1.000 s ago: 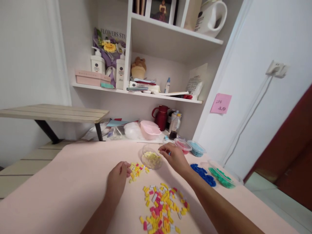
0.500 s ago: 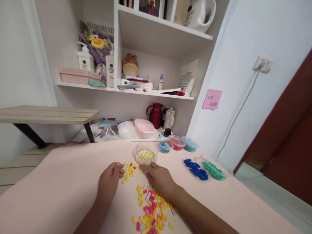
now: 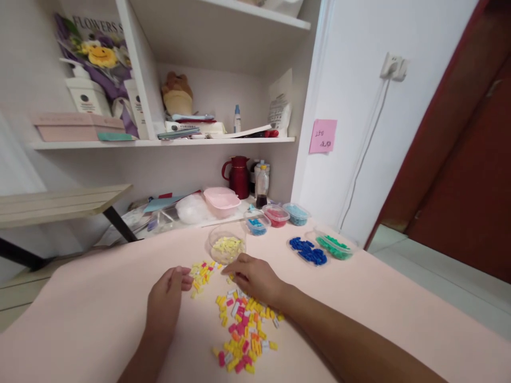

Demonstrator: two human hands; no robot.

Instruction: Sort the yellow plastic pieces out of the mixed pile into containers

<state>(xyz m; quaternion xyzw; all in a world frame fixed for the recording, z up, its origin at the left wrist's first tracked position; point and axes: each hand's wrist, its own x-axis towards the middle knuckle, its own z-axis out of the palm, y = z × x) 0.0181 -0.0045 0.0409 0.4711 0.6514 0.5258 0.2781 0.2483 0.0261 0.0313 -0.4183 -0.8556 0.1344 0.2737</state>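
Note:
Small yellow, pink, white and orange plastic pieces lie in two groups on the pink tabletop. My left hand (image 3: 167, 295) rests at the left edge of the smaller pile (image 3: 203, 275), its fingers loosely curved and holding nothing visible. Between the two groups, my right hand (image 3: 255, 277) reaches down with fingers bent and apart, the fingertips at the table beside a few yellow pieces (image 3: 229, 279). Nearer to me spreads the larger pile (image 3: 244, 332), partly behind my right wrist. Just beyond the hands stands a clear round container (image 3: 213, 234) holding pale yellow pieces (image 3: 227, 248).
To the right stand tubs of dark blue (image 3: 308, 251) and green pieces (image 3: 334, 247). Further back are tubs of light blue (image 3: 256, 226), red (image 3: 276, 215) and pale blue pieces (image 3: 296, 214). A pink bowl (image 3: 222, 201), a red jug (image 3: 239, 178) and a bottle (image 3: 262, 186) stand behind.
The camera view has turned right and downward, so everything sits further left. My right fingers have drawn slightly away from the smaller pile; the left hand stays beside it.

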